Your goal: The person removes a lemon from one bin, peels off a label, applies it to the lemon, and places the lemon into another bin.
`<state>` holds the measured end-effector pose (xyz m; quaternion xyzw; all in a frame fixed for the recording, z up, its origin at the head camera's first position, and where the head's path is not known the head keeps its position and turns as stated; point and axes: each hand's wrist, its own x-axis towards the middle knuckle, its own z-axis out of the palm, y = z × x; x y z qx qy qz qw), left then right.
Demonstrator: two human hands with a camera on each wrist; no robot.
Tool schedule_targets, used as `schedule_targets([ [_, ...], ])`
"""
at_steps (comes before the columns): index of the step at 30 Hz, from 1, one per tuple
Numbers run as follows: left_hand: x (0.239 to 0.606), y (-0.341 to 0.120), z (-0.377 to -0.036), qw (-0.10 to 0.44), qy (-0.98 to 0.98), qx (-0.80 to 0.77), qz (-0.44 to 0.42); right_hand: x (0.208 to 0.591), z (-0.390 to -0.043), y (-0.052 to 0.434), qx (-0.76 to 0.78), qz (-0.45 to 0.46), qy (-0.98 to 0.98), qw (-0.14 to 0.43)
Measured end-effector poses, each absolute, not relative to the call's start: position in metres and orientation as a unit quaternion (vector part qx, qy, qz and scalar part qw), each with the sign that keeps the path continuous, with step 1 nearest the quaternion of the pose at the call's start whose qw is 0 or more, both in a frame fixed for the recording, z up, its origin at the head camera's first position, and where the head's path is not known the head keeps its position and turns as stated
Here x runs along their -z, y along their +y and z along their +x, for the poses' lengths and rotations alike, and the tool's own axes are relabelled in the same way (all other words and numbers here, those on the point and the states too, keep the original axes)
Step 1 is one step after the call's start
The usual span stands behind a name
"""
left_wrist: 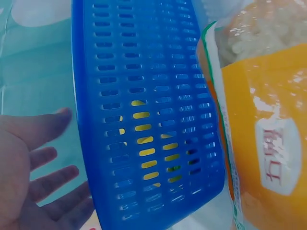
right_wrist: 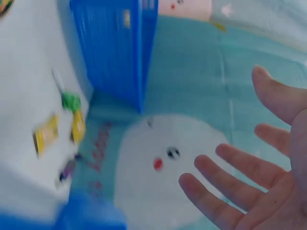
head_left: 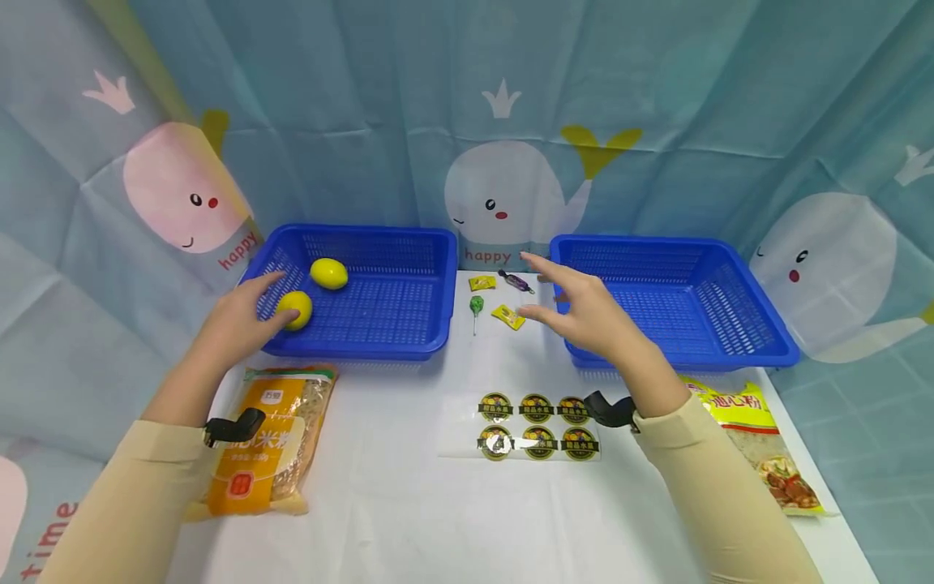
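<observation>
My left hand (head_left: 241, 320) hovers over the left side of a blue plastic basket (head_left: 442, 300), fingers spread, holding nothing. Inside that basket lie two lemons (head_left: 329, 274); the nearer lemon (head_left: 301, 305) is partly overlapped by my thumb in the head view. My right hand (head_left: 594, 312) hangs in the air at the left edge of a second blue basket (head_left: 762, 304), its fingers apart and its palm bare. Just left of it on the table are a yellow-wrapped candy (head_left: 508, 316), another yellow candy (head_left: 481, 283), a purple-wrapped candy (head_left: 516, 281) and a green lollipop (head_left: 477, 305).
An orange bag of rice noodles (head_left: 255, 462) lies at the front left. At the right, a yellow-and-clear food bag (head_left: 751, 430) is partly behind my forearm. A sheet of round black stickers (head_left: 467, 446) lies mid-table. A whale-print curtain (head_left: 365, 97) surrounds the table.
</observation>
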<state>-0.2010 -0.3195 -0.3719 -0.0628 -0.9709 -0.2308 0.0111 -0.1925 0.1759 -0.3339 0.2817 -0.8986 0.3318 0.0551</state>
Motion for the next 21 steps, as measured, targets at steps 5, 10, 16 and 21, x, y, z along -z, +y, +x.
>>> schedule_targets([
  [5, 0.378, -0.323, -0.217, -0.017, -0.971, 0.233, -0.055, 0.352, -0.201, 0.142, -0.375, 0.266, -0.888, 0.001],
  [10, 0.384, -0.323, -0.232, -0.052, -0.969, 0.237, -0.037, 0.372, -0.204, 0.114, -0.413, 0.24, -0.877, -0.042],
  [16, 0.396, -0.325, -0.243, -0.074, -0.965, 0.251, -0.017, 0.39, -0.206, 0.087, -0.417, 0.239, -0.874, -0.071],
  [21, 0.402, -0.329, -0.251, -0.093, -0.963, 0.253, -0.005, 0.4, -0.205, 0.07, -0.41, 0.213, -0.882, -0.095],
])
